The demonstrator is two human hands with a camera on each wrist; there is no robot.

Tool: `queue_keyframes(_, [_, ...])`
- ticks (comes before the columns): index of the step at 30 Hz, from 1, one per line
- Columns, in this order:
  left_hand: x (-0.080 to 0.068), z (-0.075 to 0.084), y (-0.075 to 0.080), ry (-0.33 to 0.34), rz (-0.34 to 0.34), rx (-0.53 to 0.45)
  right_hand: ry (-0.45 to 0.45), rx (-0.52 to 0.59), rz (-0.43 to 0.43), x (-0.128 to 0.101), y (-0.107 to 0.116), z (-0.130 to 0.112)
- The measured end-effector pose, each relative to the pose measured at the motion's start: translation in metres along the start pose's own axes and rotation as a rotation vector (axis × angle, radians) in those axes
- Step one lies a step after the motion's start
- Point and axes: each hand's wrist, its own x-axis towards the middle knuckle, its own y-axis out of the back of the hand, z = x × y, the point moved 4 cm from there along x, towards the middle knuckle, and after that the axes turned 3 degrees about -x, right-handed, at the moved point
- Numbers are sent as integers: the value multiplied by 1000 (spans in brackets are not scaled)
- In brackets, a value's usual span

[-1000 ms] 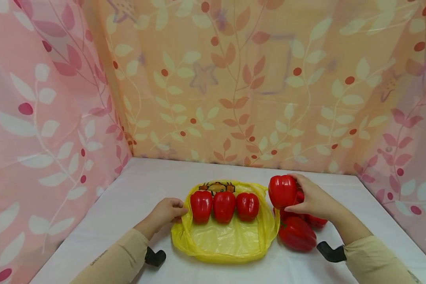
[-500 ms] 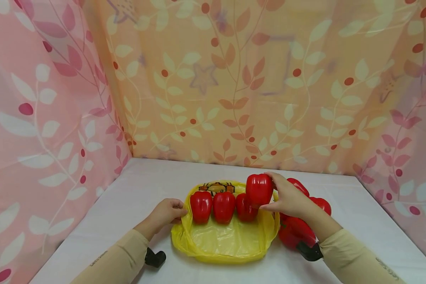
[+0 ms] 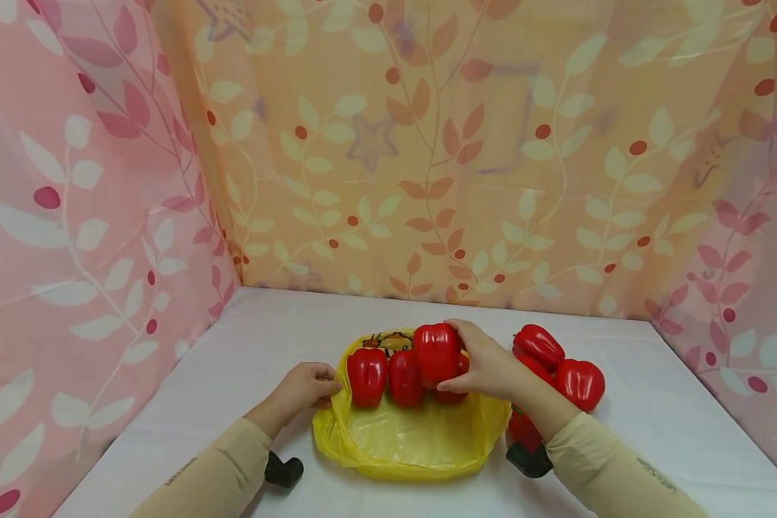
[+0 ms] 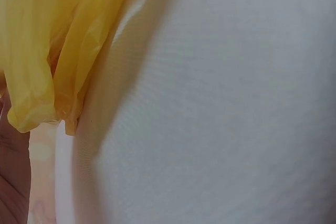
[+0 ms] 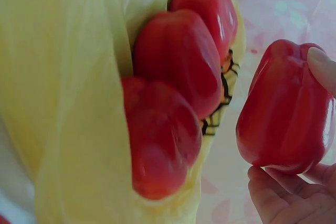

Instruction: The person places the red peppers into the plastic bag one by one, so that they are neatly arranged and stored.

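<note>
Holding a red pepper [image 3: 437,353] over the yellow bag [image 3: 406,440] mid-desk, the right hand [image 3: 488,368] wraps its smooth, firm sides; it looks light but slippery. The left hand [image 3: 303,388] pinches the thin, floppy bag's left edge.

No readable text, numbers or brand names anywhere. Yellow plastic bag [image 3: 414,439] has a dark printed graphic at its far edge, partly hidden behind the peppers [image 3: 388,374]; only black outlines show in the right wrist view, no letters legible. Left sleeve [image 3: 201,478] carries a small dark print near the cuff, too small to read. Right sleeve [image 3: 615,475] has a similar tiny mark, also illegible.
</note>
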Motion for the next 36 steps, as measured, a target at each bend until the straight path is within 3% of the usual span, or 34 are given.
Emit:
queue_keyframes(13, [-1,-1,1,-8,2,-10,78,-43,-80,7,-32,-26])
queue_keyframes(19, [-2,0,1,-16,-3,-11,65,6,-145,4,-45,-38])
queue_keyframes(36, [-1,0,1,-11,-7,-8,72,-45,-240,-1,-81,-53])
